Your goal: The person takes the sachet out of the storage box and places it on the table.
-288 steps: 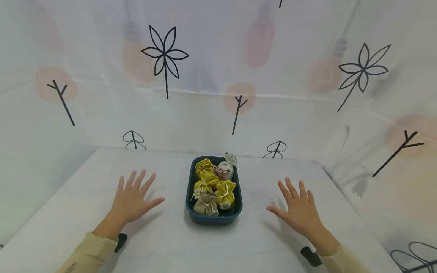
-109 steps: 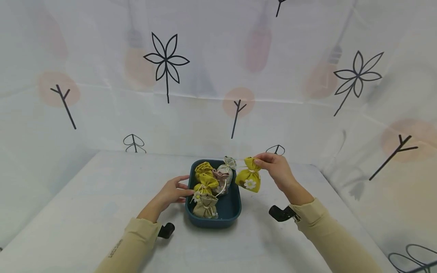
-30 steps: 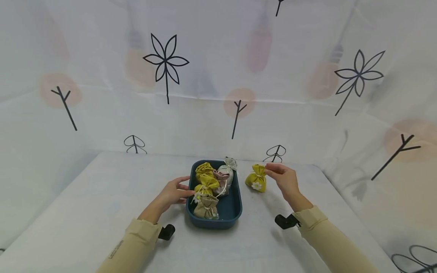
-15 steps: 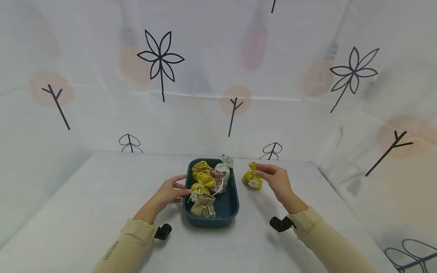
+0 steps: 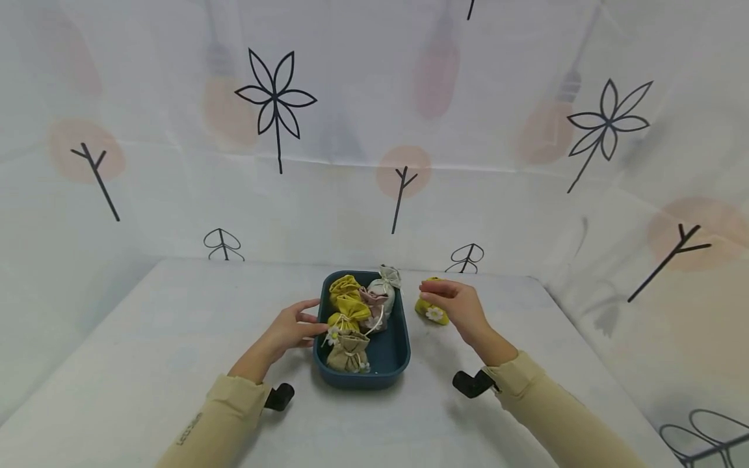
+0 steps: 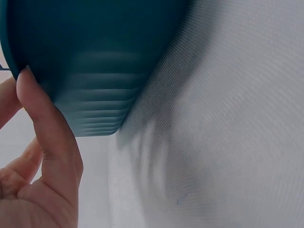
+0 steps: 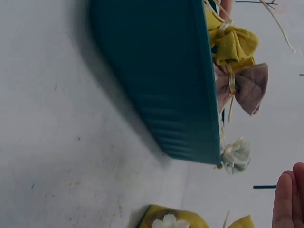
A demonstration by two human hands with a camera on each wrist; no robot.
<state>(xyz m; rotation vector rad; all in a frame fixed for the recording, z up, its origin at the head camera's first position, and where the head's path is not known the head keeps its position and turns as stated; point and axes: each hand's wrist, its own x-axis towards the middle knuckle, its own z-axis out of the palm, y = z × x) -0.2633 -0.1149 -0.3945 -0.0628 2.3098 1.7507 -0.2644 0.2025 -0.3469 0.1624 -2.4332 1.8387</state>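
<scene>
1. Right hand [image 5: 453,309]: fingers loosely bent and off the yellow pouch [image 5: 432,312], which it was pinching by the neck a moment ago; the pouch now sits on the table [image 5: 175,338], touching or just behind the fingertips.
2. Left hand [image 5: 289,329]: unchanged, fingers laid straight against the 9 o'clock wall of the blue tray [image 5: 363,377].
3. Reading: one pouch is out, at the tray's 2 o'clock; five remain inside, including the tan pouch [image 5: 349,351] at 6 o'clock.
4. Right wrist view shows the freed pouch's white flower [image 7: 170,221] and open fingers [image 7: 287,199]; left wrist view confirms thumb [image 6: 45,118] contact on the tray wall.
</scene>
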